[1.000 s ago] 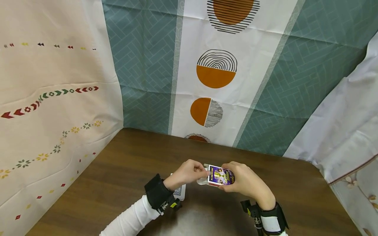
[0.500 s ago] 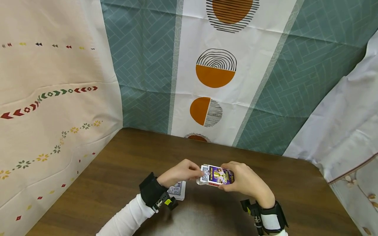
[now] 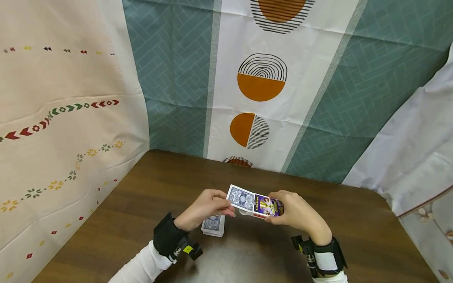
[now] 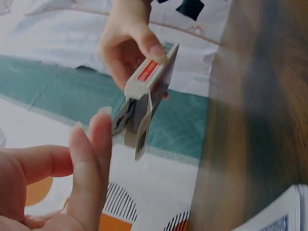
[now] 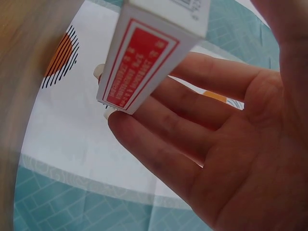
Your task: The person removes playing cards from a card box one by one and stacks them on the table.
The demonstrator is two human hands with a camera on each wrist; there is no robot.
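Observation:
My left hand (image 3: 207, 207) pinches the outer end of a blue-and-white patterned playing card (image 3: 242, 198) that sticks out of a card box (image 3: 267, 206). My right hand (image 3: 300, 214) grips that box, which is purple and yellow on top, by its right end. In the left wrist view, the card's dark edge (image 4: 123, 117) slants out of the box mouth, beside a hanging flap (image 4: 143, 132). A red label (image 5: 142, 60) marks the box's white side in the right wrist view. Below the left hand, a stack of playing cards (image 3: 212, 226) lies back up, partly covered by that hand.
Both hands are above a brown wooden table (image 3: 255, 251). Behind it hangs a green and white curtain (image 3: 184, 129) with orange circles. Pale patterned cloth (image 3: 70, 129) hangs on the left, and white cloth (image 3: 417, 157) on the right.
The left hand has moved left and slightly down, and much more of the card now shows outside the box. More of the card stack is uncovered. The right hand stays nearly still.

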